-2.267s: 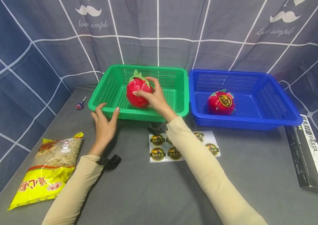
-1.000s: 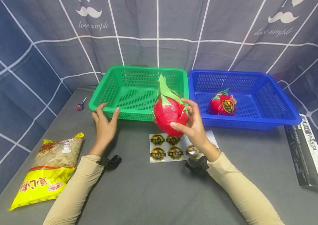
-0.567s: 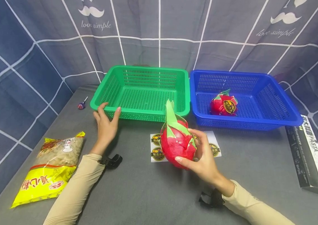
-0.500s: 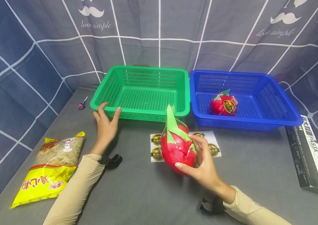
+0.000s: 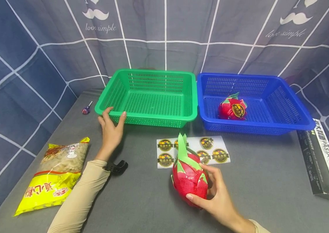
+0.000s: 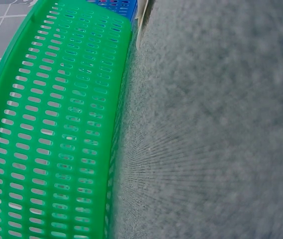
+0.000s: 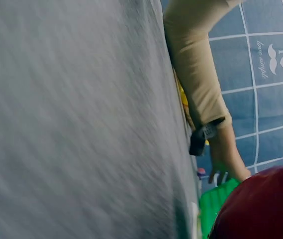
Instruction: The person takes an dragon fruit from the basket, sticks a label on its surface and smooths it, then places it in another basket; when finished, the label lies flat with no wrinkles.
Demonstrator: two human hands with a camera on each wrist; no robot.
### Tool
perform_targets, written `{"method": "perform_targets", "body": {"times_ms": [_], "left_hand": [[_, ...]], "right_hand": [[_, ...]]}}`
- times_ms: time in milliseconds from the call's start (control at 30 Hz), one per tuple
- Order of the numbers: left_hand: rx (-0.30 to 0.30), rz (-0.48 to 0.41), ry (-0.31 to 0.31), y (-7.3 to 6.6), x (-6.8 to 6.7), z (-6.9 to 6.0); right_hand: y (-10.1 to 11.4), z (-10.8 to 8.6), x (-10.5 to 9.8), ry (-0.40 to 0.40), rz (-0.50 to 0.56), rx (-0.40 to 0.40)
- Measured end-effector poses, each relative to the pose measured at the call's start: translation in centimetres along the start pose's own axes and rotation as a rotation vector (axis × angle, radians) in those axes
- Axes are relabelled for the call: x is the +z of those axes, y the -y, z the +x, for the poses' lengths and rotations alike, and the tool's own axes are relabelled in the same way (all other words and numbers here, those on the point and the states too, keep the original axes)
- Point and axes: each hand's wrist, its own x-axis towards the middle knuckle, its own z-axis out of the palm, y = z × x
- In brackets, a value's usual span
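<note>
A red dragon fruit (image 5: 190, 179) with green leaf tips is gripped from its right side by my right hand (image 5: 218, 200), above the front part of the table. The same fruit (image 7: 263, 206) fills the lower right of the right wrist view. My left hand (image 5: 111, 134) rests at the front left rim of the green basket (image 5: 153, 118), thumb and fingers spread. Behind the fruit lies a white sheet of round stickers (image 5: 192, 142). Another dragon fruit (image 5: 229, 110), bearing a round black-and-gold sticker, sits in the blue basket (image 5: 255, 126).
A yellow bag of pasta (image 5: 53, 178) lies at the left, with a lollipop (image 5: 86, 110) beyond it. On the right edge stands a long black-and-white pasta box (image 5: 323, 161). The two baskets stand side by side against the grid-patterned curtain (image 5: 182, 29).
My right hand has lifted the dragon fruit out of the green basket and brought it right and toward me, past the sticker sheet. The left hand has stayed at the basket rim.
</note>
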Motion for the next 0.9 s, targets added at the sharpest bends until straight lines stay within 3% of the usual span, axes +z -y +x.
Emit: {"method": "perform_targets", "body": {"times_ms": [233, 433, 700, 900], "left_hand": [[0.001, 0.0, -0.003, 0.0, 0.1, 0.1], [0.006, 0.006, -0.013, 0.1, 0.3, 0.1], [0.003, 0.003, -0.009, 0.1, 0.1, 0.0], [0.004, 0.002, -0.008, 0.1, 0.1, 0.0]], "right_hand": [[-1.4, -0.9, 0.2, -0.017, -0.044, 0.065], [0.8, -0.9, 0.9, -0.038, -0.092, 0.093], [2.9, -0.9, 1.4, -0.068, -0.354, 0.118], [3.0, -0.9, 1.4, -0.077, -0.441, 0.153]]}}
